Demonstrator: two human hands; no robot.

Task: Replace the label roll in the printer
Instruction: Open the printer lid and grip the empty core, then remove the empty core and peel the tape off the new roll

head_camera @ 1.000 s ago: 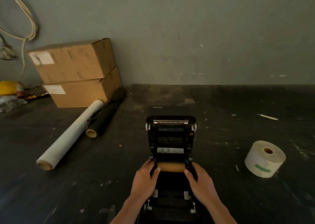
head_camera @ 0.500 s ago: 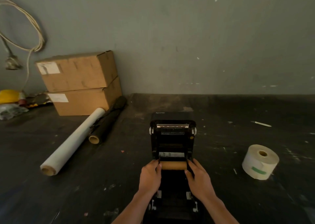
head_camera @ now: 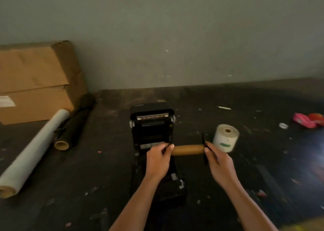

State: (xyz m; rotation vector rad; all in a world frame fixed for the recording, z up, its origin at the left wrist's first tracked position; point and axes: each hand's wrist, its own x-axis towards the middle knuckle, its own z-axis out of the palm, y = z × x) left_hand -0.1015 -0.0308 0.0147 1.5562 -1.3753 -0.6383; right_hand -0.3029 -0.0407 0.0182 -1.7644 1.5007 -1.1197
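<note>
Empty brown cardboard core (head_camera: 188, 150) with black end flanges is held level in the air, just right of the open printer (head_camera: 152, 136) and above the dark work surface (head_camera: 105, 169). Left hand (head_camera: 158, 160) pinches the core's left end, fingers curled round the flange there. Right hand (head_camera: 219, 162) grips the right end, fingers curled over the black flange (head_camera: 203, 143). Printer lid stands raised; its roll bay shows no roll inside.

Full white label roll (head_camera: 226, 137) stands on end on the surface, just behind the right hand and clear of the printer. Beyond it to the right: a pink and red item (head_camera: 308, 119), blurred, not identifiable. Left of the printer: a long white paper roll (head_camera: 33, 151) and a black tube (head_camera: 75, 122) lying side by side, with two stacked cardboard boxes (head_camera: 36, 79) against the grey wall (head_camera: 175, 37). Scraps litter the surface.
</note>
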